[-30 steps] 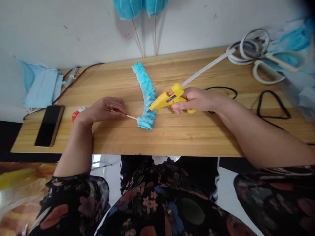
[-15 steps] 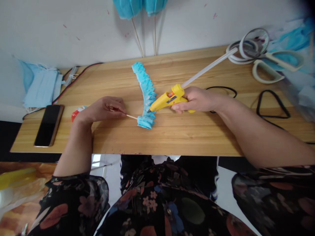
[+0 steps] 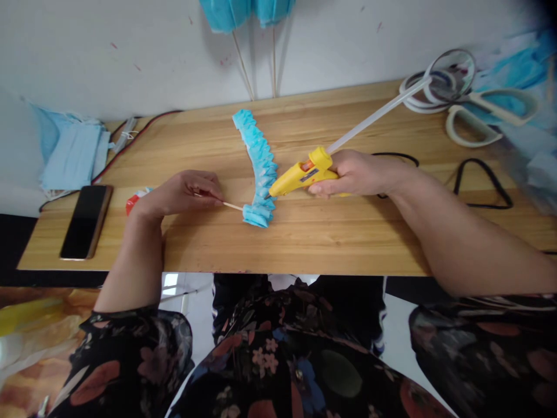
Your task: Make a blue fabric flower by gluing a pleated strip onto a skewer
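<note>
My left hand (image 3: 191, 190) pinches a thin wooden stick (image 3: 234, 206). The stick's far end goes into the rolled lower end of a pleated blue strip (image 3: 261, 159), which lies curved across the wooden table. In my right hand (image 3: 348, 174) is a yellow glue gun (image 3: 300, 175), fingers wrapped round its handle. Its nozzle points down and left at the strip, just above the rolled end; whether it touches, I cannot tell. A long clear glue stick (image 3: 378, 116) juts from the back of the gun toward the upper right.
Blue face masks (image 3: 76, 151) and a phone (image 3: 86, 222) lie at the left. Scissors (image 3: 474, 125), tape rolls (image 3: 424, 96) and a black cable (image 3: 483, 204) are at the right. Two blue paper-like bundles on sticks (image 3: 226, 14) lean against the wall.
My right hand and the glue gun have shifted slightly to the right, the nozzle sliding along near the strip. My left hand, the stick and the strip stay practically in place.
</note>
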The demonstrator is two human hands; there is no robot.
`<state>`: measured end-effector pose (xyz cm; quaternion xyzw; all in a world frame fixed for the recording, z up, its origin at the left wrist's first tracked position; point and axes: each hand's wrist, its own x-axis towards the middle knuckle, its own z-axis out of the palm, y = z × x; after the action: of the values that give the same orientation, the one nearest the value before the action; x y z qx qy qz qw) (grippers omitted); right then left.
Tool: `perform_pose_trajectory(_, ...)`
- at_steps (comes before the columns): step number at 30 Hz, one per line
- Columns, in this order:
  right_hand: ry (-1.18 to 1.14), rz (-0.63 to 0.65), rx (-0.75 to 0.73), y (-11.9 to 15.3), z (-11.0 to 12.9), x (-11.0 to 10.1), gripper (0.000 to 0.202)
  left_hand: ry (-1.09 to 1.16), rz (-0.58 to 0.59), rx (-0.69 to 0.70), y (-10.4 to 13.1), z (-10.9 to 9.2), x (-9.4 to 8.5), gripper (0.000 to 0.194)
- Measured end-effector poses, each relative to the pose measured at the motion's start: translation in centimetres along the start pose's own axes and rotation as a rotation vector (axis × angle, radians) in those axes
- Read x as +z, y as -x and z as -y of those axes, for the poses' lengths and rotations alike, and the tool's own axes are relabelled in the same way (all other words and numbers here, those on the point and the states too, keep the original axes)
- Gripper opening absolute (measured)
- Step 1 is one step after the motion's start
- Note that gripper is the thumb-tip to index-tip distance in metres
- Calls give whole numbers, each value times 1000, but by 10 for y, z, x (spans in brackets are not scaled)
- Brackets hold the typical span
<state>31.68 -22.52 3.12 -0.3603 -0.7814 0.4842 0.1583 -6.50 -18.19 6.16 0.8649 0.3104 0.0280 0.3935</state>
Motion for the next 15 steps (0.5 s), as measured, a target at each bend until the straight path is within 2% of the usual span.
perform_pose_trajectory(10,28,102,25,5,5,-10,46,-4,0,-19,1,3,1,34)
perform_pose_trajectory(15,-89,100,90,9,0,-18,54,-10,-5,-11,0,2,1,33)
